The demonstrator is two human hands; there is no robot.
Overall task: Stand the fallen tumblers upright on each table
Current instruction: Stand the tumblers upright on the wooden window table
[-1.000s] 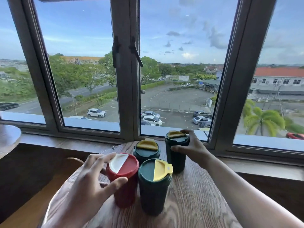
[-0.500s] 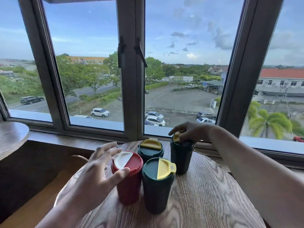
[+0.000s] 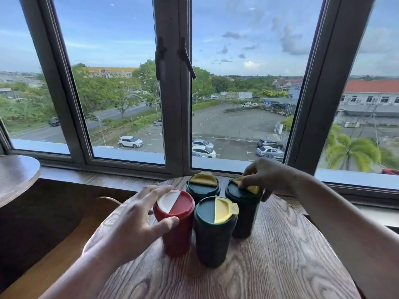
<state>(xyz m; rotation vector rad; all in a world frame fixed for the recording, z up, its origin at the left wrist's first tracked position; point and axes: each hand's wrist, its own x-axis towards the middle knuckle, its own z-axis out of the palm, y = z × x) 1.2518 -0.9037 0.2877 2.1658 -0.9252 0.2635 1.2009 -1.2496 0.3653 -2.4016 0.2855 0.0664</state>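
Note:
Four tumblers stand upright, close together, on a round wooden table [image 3: 269,266]. The red tumbler [image 3: 178,238] has a red and white lid. My left hand [image 3: 131,223] wraps around it from the left, with the thumb on its front and the fingers at the lid's rim. Three dark green tumblers have yellow lid flaps: one at the front [image 3: 212,238], one at the back [image 3: 203,187], one on the right [image 3: 245,214]. My right hand [image 3: 265,175] grips the top of the right one, with fingertips on the lid and the thumb down its side.
A second round wooden table [image 3: 17,175] shows at the left edge. A curved wooden chair back [image 3: 108,201] sits left of my table, over a dark bench. A window sill [image 3: 97,175] and window frames lie just behind the tumblers.
My right hand has gone from the side of the right green tumbler to the top of its lid. My left hand stays around the red tumbler.

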